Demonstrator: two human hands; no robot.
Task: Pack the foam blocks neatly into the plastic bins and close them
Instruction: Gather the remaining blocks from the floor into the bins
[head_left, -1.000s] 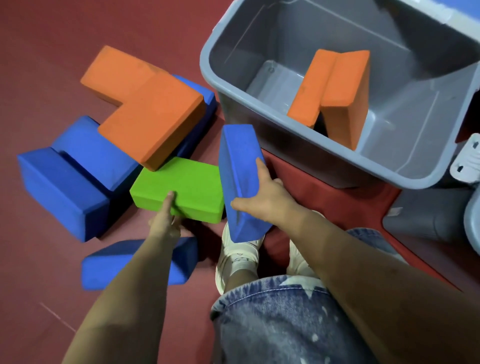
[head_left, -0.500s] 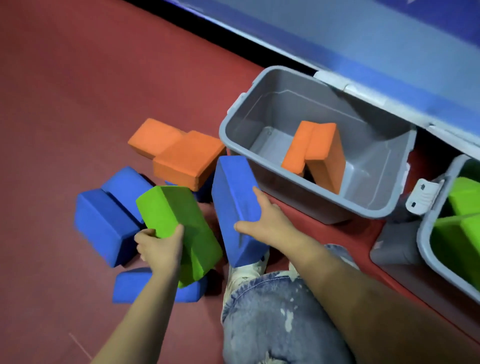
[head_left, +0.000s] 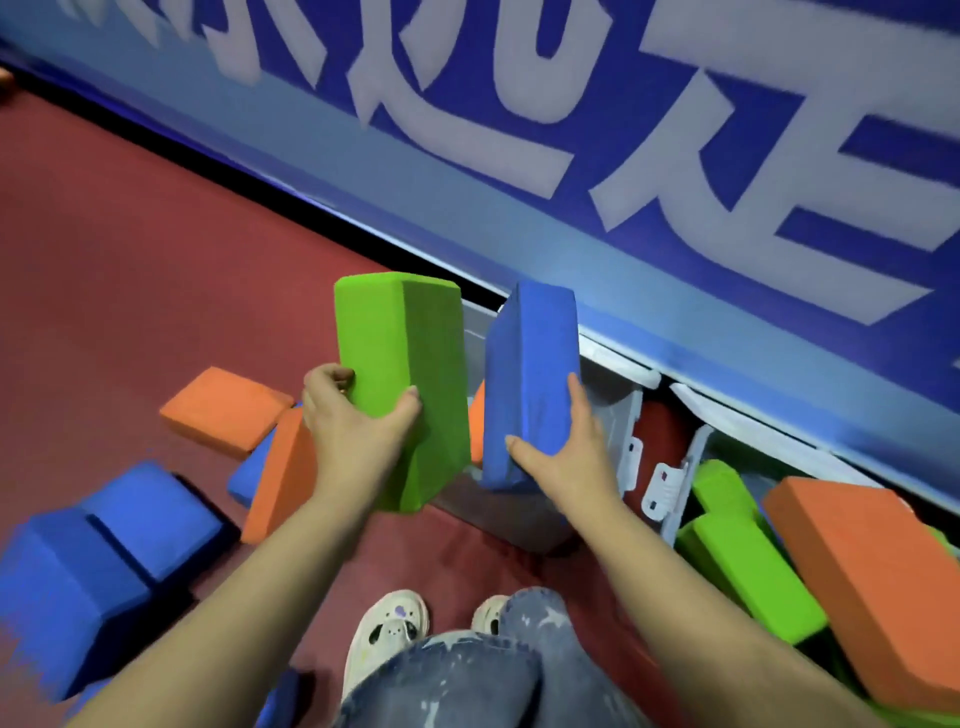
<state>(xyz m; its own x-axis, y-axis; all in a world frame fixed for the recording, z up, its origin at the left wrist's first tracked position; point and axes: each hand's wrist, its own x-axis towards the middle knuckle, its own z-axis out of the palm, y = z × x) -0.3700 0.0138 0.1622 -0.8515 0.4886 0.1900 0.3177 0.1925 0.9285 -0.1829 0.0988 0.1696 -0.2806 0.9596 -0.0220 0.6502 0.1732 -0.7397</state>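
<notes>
**Q:** Head view, both hands up. Why hold two at once?

**A:** Fewer trips. My left hand (head_left: 358, 421) clamps the green block (head_left: 400, 384) upright, thumb on one face, fingers curled round the far edge. My right hand (head_left: 558, 452) grips the blue block (head_left: 530, 379) on end, fingers spread along its side.

**Q:** And the bin?

**A:** The grey bin (head_left: 613, 415) sits just beyond and below both grips, mostly hidden. Blocks on end should slot in tighter. Behind my left wrist, orange blocks (head_left: 228, 408) and more blue blocks (head_left: 104, 561) wait on the floor.
</notes>
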